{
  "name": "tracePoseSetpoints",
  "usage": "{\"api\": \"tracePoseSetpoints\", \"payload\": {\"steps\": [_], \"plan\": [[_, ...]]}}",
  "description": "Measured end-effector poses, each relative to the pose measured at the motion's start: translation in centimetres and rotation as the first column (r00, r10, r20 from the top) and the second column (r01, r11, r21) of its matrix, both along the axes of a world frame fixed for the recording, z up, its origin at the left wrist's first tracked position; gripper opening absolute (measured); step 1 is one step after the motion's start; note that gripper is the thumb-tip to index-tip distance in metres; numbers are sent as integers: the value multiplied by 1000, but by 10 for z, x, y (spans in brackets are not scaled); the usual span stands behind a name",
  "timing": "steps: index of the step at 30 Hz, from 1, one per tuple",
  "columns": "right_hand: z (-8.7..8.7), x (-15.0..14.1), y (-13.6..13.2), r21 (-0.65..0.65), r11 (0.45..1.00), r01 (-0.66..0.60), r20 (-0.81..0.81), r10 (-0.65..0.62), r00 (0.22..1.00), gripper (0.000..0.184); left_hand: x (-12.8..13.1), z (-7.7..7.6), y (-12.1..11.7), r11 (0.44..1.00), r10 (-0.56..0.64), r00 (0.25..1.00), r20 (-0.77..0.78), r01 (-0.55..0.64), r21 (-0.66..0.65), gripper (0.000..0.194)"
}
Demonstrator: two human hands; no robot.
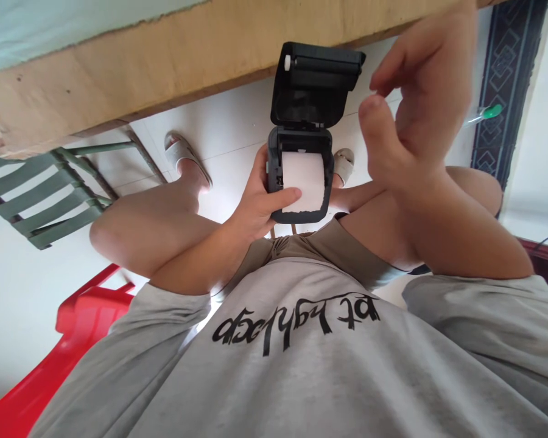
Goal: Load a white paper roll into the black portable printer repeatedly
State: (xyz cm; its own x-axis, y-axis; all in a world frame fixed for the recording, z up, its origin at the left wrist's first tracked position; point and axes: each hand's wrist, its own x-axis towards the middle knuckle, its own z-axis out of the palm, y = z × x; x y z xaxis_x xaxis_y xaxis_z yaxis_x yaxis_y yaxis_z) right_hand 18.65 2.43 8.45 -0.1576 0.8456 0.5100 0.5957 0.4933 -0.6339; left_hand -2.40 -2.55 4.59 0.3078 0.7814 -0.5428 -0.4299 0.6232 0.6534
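Note:
My left hand (260, 204) grips a small black thermal printer (301, 217) from its left side, above my lap. The thumb lies on the white paper roll (308, 176) inside it. The printer's lid (308, 91) is swung up on its hinge, showing a dark roller with a white end piece. To the right of the lid, apart from it, my right hand (415, 103) is raised with thumb and forefinger tips nearly together in a pinch. Whether anything small sits between those tips I cannot make out.
A wooden table edge (164, 55) with a pale green cover runs across the top. A green slatted chair (41, 188) is at left, a red plastic chair (91, 310) at lower left. A green-capped clear object (491, 111) lies right, by dark patterned floor trim (505, 61).

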Motion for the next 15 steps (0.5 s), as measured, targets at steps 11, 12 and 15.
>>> {"api": "tracePoseSetpoints", "payload": {"steps": [11,12,15], "plan": [[-8,-5,-6,-355,885,-301,-306,194,932,47,2,9,-6,997,69,997,27,-70,31,86],[-8,-6,-7,-454,833,-316,-278,204,939,56,2,10,-5,996,77,996,39,-79,49,81],[-18,-11,-13,-635,641,-430,-337,271,902,82,0,8,-2,994,69,997,37,-72,88,63]]}}
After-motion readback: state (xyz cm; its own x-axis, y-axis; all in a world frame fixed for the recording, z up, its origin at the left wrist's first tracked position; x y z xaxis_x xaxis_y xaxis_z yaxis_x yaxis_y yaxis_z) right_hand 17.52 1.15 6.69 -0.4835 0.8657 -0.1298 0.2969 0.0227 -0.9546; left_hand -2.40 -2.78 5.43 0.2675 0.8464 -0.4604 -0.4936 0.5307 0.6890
